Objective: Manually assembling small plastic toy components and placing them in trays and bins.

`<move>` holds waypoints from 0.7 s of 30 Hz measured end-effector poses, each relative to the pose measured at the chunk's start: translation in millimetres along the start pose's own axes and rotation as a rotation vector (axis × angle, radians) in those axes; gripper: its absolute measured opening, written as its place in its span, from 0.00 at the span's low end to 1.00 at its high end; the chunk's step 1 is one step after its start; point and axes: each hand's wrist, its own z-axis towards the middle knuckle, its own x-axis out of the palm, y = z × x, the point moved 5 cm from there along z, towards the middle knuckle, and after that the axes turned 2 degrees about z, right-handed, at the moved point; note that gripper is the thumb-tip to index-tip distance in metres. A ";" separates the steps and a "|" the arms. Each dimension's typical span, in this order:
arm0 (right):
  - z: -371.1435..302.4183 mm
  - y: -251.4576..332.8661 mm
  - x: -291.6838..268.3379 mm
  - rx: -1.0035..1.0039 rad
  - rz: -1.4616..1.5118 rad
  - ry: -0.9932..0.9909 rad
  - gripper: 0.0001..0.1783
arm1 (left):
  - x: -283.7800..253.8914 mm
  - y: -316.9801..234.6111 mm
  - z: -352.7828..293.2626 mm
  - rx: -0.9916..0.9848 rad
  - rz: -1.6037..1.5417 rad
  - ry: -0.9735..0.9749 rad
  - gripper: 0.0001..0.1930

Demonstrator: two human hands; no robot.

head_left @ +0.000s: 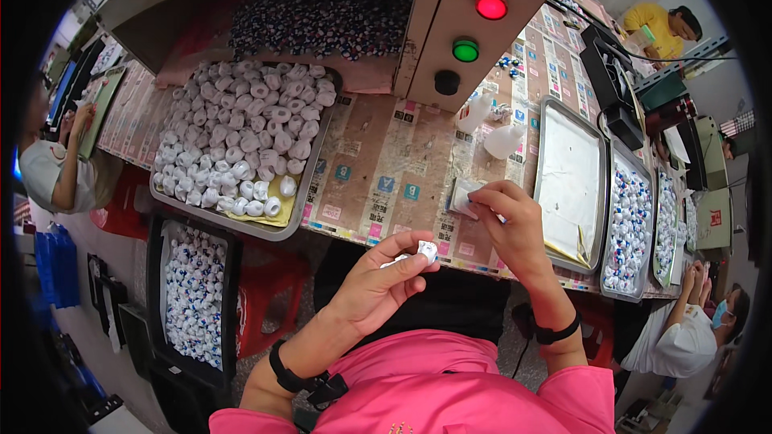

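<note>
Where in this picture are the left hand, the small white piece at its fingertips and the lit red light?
Left hand [376,281]: head view, on the middle of the hand.
Small white piece [426,249]: head view, on its exposed surface.
Red light [490,6]: head view, centre of its round face.

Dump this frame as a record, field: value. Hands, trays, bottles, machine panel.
left_hand: left hand pinches a small white piece with blue marking between thumb and fingers
right_hand: right hand, fingers at a small pale square pad on the table; grip unclear
left_tray: metal tray full of rounded white pieces
right_tray: metal tray lined with a white sheet
bottles: two translucent white bottles, beyond the right hand
panel: red light, green light, black knob, top to bottom
</note>
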 end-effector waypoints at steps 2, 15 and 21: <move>0.7 -1.8 2.5 -0.037 -0.021 0.011 0.07 | 1.9 -0.3 -1.0 0.012 0.043 -0.043 0.17; -27.6 14.8 -6.4 0.129 0.418 -0.028 0.08 | 9.4 1.1 5.4 0.029 0.128 -0.076 0.16; -46.1 23.0 -3.0 0.203 0.712 0.010 0.09 | 12.4 6.6 8.3 0.022 0.152 -0.093 0.15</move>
